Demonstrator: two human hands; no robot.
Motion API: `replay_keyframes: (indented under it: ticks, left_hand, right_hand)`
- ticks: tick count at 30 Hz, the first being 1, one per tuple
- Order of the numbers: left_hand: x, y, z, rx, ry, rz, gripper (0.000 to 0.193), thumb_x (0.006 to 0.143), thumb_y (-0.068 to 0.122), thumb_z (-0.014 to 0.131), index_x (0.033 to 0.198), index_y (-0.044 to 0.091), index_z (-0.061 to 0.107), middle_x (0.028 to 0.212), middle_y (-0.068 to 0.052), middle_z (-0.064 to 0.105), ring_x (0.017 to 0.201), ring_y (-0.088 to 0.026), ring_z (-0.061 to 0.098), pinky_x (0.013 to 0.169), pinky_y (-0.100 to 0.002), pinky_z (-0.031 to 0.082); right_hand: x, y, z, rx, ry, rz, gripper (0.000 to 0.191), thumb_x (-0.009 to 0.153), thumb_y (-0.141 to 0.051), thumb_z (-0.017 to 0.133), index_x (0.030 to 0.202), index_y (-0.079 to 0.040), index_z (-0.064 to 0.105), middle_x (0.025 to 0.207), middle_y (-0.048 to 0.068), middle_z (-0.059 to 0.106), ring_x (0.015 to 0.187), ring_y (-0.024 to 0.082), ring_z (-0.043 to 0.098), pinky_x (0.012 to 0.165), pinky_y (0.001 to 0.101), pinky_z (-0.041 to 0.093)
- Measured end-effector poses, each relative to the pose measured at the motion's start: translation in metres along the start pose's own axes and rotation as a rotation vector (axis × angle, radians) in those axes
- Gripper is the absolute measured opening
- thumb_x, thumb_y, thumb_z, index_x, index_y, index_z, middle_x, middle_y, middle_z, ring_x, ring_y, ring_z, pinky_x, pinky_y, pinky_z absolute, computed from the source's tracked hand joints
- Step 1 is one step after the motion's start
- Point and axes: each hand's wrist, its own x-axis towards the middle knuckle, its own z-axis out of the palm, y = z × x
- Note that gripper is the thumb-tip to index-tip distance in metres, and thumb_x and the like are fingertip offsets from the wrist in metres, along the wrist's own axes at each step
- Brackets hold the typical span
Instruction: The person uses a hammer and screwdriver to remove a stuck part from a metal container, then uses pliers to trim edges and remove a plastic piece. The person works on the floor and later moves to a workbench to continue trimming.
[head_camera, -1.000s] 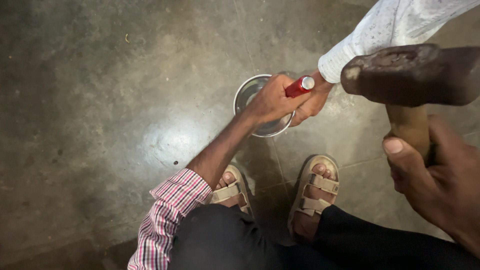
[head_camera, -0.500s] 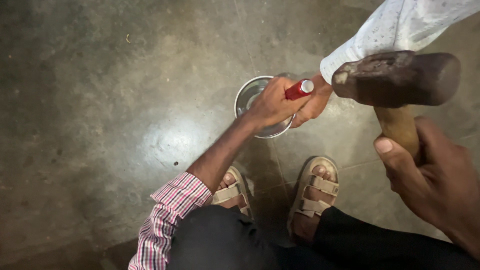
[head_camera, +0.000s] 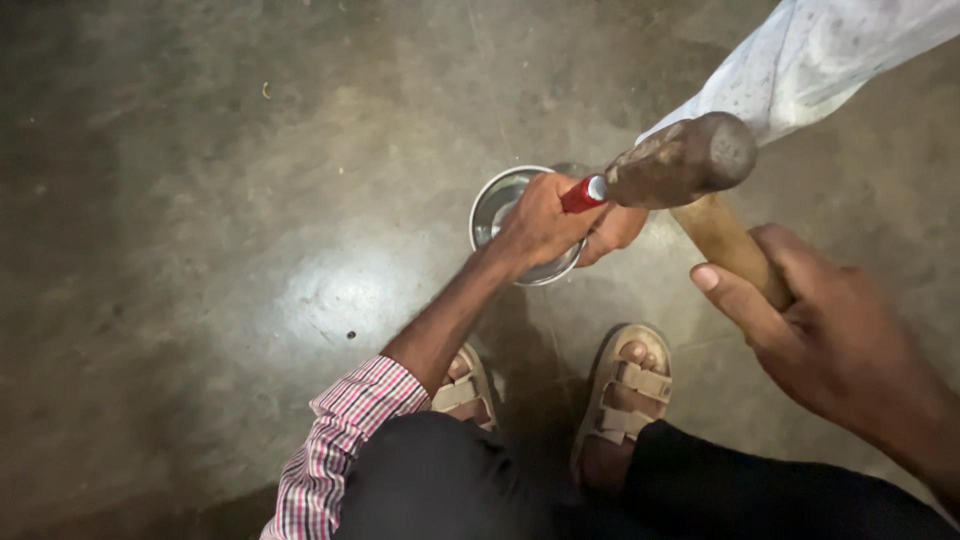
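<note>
Right hand (head_camera: 830, 330) at the lower right of the frame is wrapped around the pale wooden handle (head_camera: 725, 245) of a hammer (head_camera: 685, 160), fingers curled shut and thumb laid along the shaft, so that the dark, pitted, rounded metal head is held raised over the centre. Just below that head, a red-handled tool (head_camera: 582, 194) with a white tip is gripped upright in the closed left hand (head_camera: 540, 225), seemingly so its end can be met squarely. A round, shiny steel bowl (head_camera: 495, 205) is set on the smooth, mottled concrete floor (head_camera: 200, 200) beneath this hand. Another person's hand (head_camera: 615, 228), reaching from a white sleeve (head_camera: 800, 60) at the upper right, is pressed against the bowl's far side, perhaps to steady it; its grip is mostly hidden. Tan strapped sandals (head_camera: 625, 400) are planted below.
</note>
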Motion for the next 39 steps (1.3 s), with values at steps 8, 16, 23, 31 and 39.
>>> replay_keyframes:
  ticks: [8,16,23,31,39]
  left_hand:
    - [0.019,0.056,-0.009,-0.128,0.034,0.032,0.046,0.095,0.042,0.069,0.082,-0.002,0.068,0.064,-0.014,0.06,0.064,-0.012,0.056,0.058,-0.039,0.051]
    - [-0.01,-0.03,0.002,-0.039,0.082,0.143,0.027,0.088,0.028,0.072,0.09,0.002,0.071,0.079,-0.017,0.071,0.071,-0.026,0.069,0.067,-0.041,0.052]
    - [0.007,-0.03,0.005,-0.063,0.149,0.163,0.03,0.088,0.03,0.074,0.087,0.001,0.069,0.076,-0.014,0.071,0.068,-0.02,0.067,0.065,-0.038,0.052]
    - [-0.01,-0.038,-0.005,-0.037,0.217,0.044,0.032,0.087,0.032,0.075,0.082,0.001,0.069,0.067,-0.01,0.066,0.063,-0.017,0.062,0.061,-0.038,0.05]
    - [-0.021,-0.012,-0.02,-0.208,-0.017,0.091,0.029,0.087,0.032,0.071,0.086,0.004,0.07,0.072,-0.002,0.071,0.068,-0.009,0.065,0.064,-0.033,0.053]
  right_hand:
    - [0.001,0.002,-0.042,0.308,0.207,0.016,0.042,0.101,-0.043,0.06,0.124,-0.008,0.063,0.077,0.016,0.065,0.065,0.03,0.063,0.06,0.0433,0.052]
    - [0.019,-0.004,0.026,0.232,0.098,-0.104,0.044,0.095,-0.044,0.055,0.122,-0.01,0.062,0.071,0.014,0.067,0.063,0.026,0.066,0.061,0.0428,0.05]
    - [-0.008,-0.022,-0.014,0.177,0.069,0.093,0.038,0.097,-0.045,0.064,0.1,-0.008,0.063,0.068,0.013,0.061,0.055,0.028,0.06,0.055,0.0453,0.047]
    - [-0.029,-0.022,-0.029,0.197,-0.005,0.205,0.029,0.1,-0.035,0.062,0.109,-0.007,0.058,0.062,0.016,0.054,0.047,0.023,0.046,0.04,0.0423,0.04]
    - [-0.071,-0.019,-0.008,0.596,0.02,0.447,0.03,0.099,-0.026,0.069,0.119,-0.006,0.059,0.057,0.013,0.046,0.033,0.026,0.043,0.029,0.0423,0.035]
